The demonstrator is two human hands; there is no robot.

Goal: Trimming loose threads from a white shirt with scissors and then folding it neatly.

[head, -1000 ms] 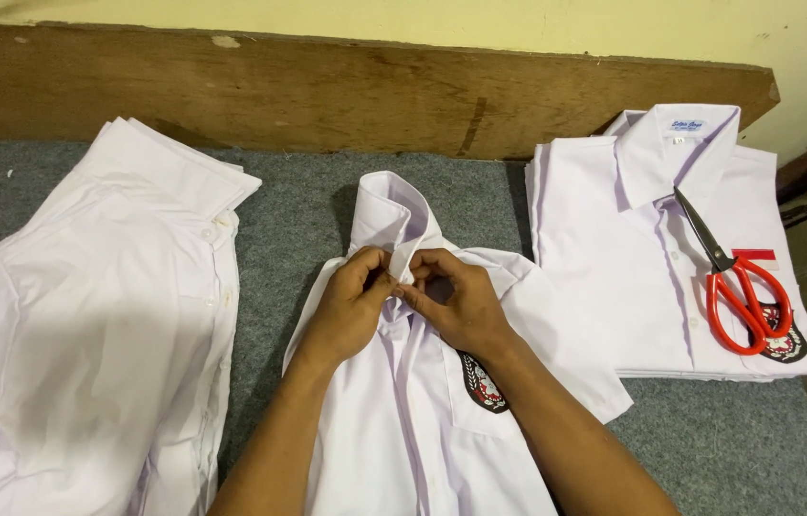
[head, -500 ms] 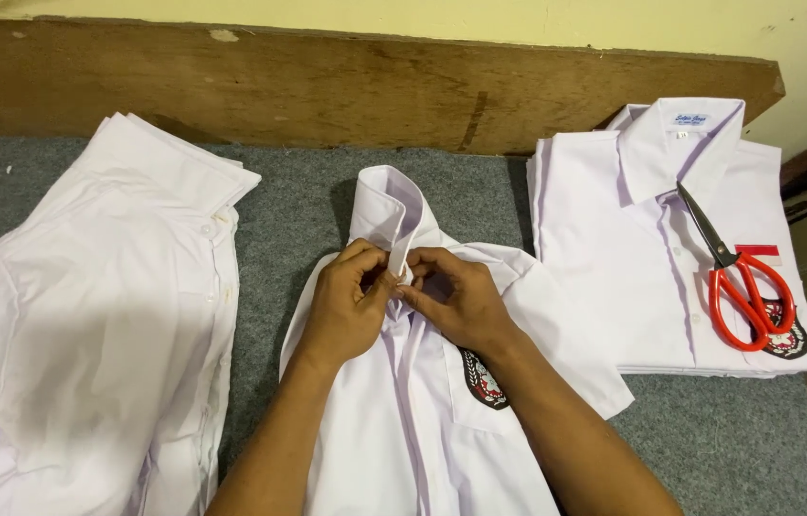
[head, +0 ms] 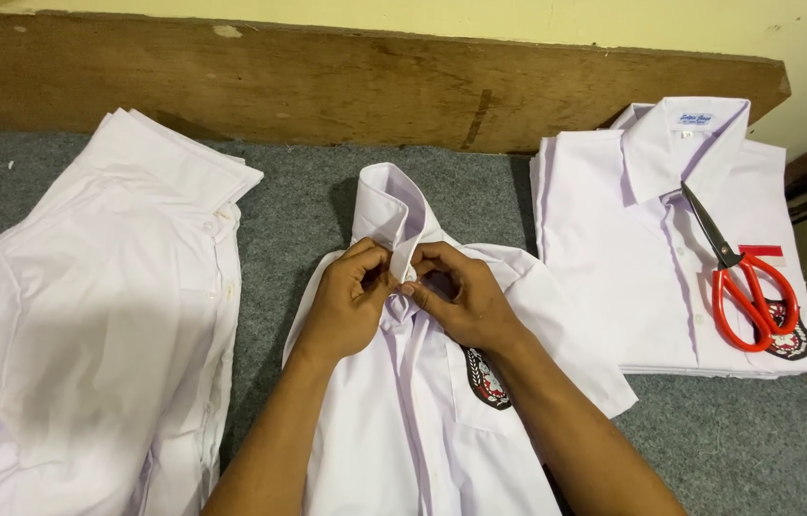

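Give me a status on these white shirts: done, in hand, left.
Done: a folded stack of white shirts lies at right, red-handled scissors on top. In hand: the left hand and right hand pinch the collar of the middle white badge-pocket shirt, flat but unfolded. Left: the loose pile of white shirts at left, unfolded.

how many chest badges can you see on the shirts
2. One badge is on the pocket of the middle shirt, beside the right hand. The other badge is on the folded shirt at right, partly under the red scissors. More may be hidden.
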